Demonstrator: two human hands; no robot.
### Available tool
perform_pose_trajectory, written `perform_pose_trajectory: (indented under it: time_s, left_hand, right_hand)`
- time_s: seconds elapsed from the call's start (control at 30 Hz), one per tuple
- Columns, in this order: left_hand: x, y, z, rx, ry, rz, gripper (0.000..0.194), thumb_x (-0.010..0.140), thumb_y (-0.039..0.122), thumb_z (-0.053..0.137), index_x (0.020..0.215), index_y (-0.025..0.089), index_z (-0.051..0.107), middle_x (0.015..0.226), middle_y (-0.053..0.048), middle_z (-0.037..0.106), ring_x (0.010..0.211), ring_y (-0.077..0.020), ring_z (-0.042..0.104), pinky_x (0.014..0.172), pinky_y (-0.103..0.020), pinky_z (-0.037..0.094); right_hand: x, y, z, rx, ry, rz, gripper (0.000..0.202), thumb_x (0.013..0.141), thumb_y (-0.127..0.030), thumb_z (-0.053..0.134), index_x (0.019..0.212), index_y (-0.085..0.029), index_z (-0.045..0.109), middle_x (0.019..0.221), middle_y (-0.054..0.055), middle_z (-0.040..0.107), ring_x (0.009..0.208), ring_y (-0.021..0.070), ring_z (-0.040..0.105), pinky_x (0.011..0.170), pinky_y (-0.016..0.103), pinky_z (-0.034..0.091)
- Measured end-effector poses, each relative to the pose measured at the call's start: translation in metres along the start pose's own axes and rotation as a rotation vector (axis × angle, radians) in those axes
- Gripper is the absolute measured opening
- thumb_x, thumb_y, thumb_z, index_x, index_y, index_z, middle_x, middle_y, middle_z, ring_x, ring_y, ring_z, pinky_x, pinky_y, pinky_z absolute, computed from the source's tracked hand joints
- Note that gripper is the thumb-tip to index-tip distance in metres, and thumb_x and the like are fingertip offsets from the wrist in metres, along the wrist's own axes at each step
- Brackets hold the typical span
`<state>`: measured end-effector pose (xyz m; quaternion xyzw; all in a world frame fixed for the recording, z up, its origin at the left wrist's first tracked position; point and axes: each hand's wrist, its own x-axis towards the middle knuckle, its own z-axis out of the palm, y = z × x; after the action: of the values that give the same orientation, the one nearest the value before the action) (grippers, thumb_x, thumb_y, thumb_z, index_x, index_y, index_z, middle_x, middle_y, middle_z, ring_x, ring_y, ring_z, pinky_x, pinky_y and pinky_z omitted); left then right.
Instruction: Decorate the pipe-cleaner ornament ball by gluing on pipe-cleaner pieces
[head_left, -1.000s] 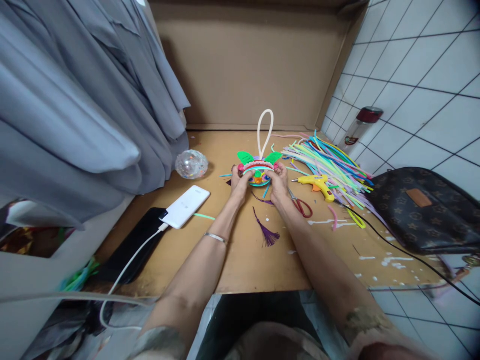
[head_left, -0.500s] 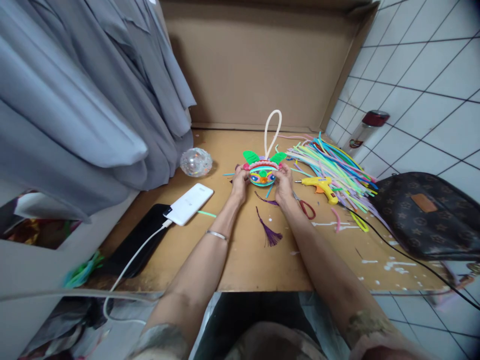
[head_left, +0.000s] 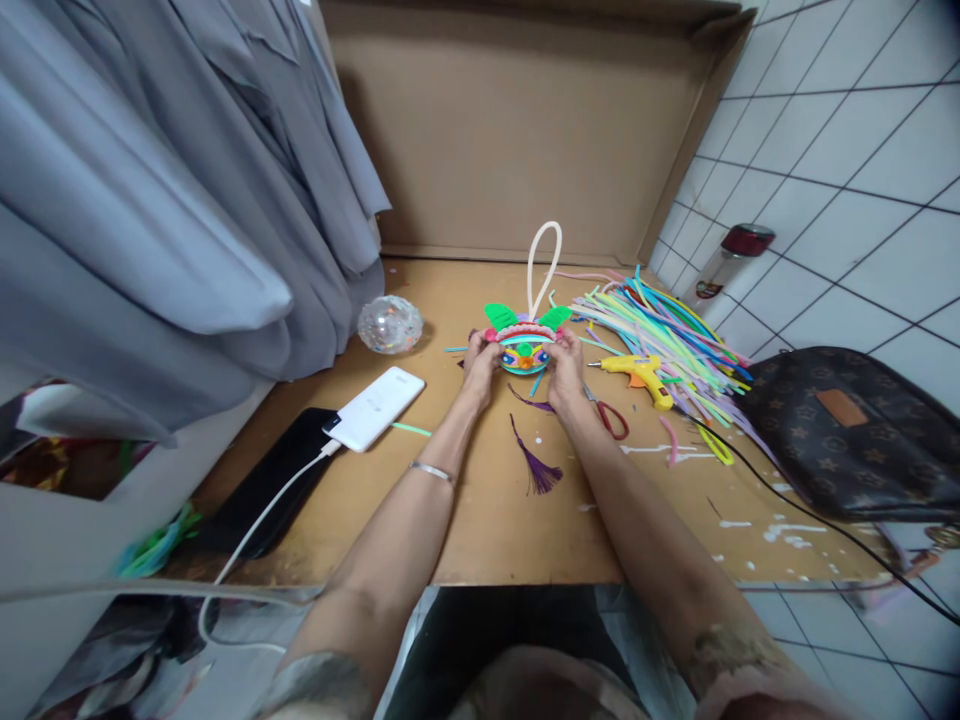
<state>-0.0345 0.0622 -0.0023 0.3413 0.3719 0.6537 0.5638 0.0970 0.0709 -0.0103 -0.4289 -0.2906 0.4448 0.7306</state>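
Between my two hands sits a colourful lion-head ornament [head_left: 526, 344] with green ears, an orange nose, and a tall cream loop rising from its top. My left hand [head_left: 481, 358] grips its left side and my right hand [head_left: 564, 362] its right side, fingers closed on the edges. Just below lies a purple tassel [head_left: 538, 466] on the tabletop, with a second one partly hidden near my right hand. Red-handled scissors [head_left: 613, 418] lie beside my right wrist, their blades partly covered. A yellow glue gun [head_left: 637, 376] rests to the right.
A heap of coloured pipe cleaners [head_left: 667, 330] spreads at the back right, by a brown bag [head_left: 855, 430] and a red-capped bottle [head_left: 731, 260]. On the left are a clear ball [head_left: 391, 325], a cabled white power bank [head_left: 375, 408] and a black case [head_left: 274, 490]. Cardboard [head_left: 517, 130] stands behind.
Both hands keep hold of the lion-head ornament, which stays in nearly the same place. My left thumb has shifted slightly on its front. The whole view has moved a little.
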Motion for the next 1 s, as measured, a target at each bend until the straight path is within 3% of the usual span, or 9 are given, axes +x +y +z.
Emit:
perform_pose_trajectory:
  time_s: [0.57,0.87,1.0]
  left_hand:
    - [-0.0011,-0.001,0.0029,0.02,0.037,0.016,0.024,0.059,0.024,0.064,0.082,0.022,0.057,0.076,0.004,0.059,0.069,-0.0116,0.056,0.063,-0.022,0.047]
    - [-0.0008,-0.0026,0.0016,0.034,0.02,0.035,0.024,0.061,0.024,0.065,0.083,0.022,0.057,0.075,0.004,0.057,0.068,-0.0117,0.055,0.064,-0.023,0.046]
    - [-0.0026,-0.002,0.001,0.032,0.008,0.057,0.032,0.059,0.024,0.072,0.087,0.023,0.058,0.083,0.003,0.063,0.077,-0.0137,0.06,0.068,-0.024,0.048]
  right_hand:
    - [-0.0021,0.0074,0.0022,0.042,0.046,-0.032,0.061,0.058,-0.021,0.07,0.116,-0.026,0.051,0.1,-0.003,0.061,0.094,0.0151,0.061,0.085,0.029,0.052]
    - [-0.0034,0.0062,0.0034,0.018,0.066,-0.018,0.063,0.06,-0.02,0.07,0.12,-0.024,0.053,0.103,-0.002,0.063,0.1,0.016,0.064,0.091,0.031,0.055]
    - [-0.0025,0.0063,0.0026,0.018,0.034,-0.023,0.066,0.057,-0.023,0.074,0.12,-0.025,0.052,0.105,-0.001,0.064,0.103,0.0171,0.064,0.094,0.033,0.054]
